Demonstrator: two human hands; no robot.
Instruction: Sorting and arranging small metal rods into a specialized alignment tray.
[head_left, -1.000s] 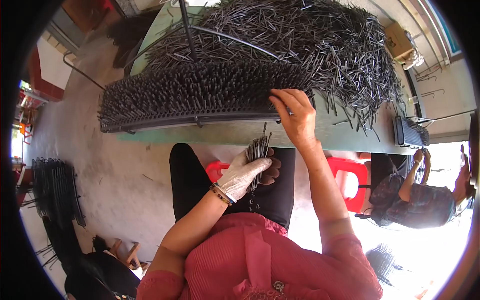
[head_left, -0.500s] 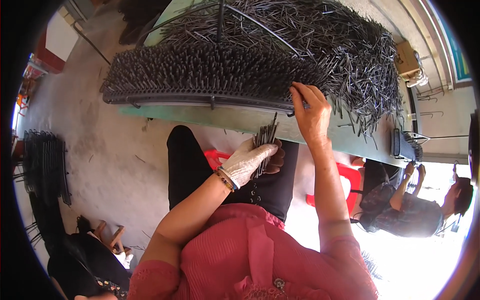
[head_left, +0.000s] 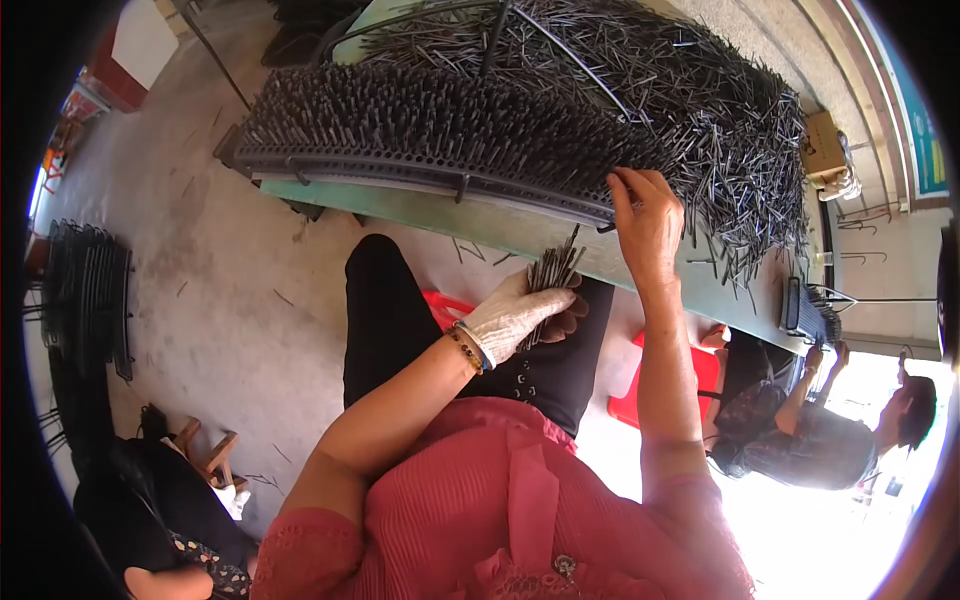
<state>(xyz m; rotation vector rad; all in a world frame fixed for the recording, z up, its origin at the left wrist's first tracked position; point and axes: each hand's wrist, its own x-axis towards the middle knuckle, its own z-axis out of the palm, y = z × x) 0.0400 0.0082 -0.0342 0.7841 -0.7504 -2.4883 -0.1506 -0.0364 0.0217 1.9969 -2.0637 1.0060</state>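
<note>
My gloved left hand (head_left: 515,315) is closed around a bundle of thin dark rods (head_left: 555,270), held above my lap near the table's front edge. Their upper ends fan out past the thumb. My bare right hand (head_left: 652,225) is at the right end of a long black perforated rack (head_left: 380,170), thumb and forefinger pinched together among the standing pins. What lies between those fingertips is too small to make out. Dense rows of dark rods (head_left: 420,115) stand upright in the rack's holes. Some holes along the front edge show no rod.
Behind the rack, a large heap of loose rods (head_left: 700,110) covers the green table (head_left: 400,215). A metal frame bar crosses above it. A co-worker (head_left: 810,430) sits at the right by a smaller rack (head_left: 808,310). Black racks (head_left: 85,300) are stacked at the left.
The whole view has shifted, so the rack and both hands appear further right. The right hand stays at the rack's right end; the left still grips the bundle.
</note>
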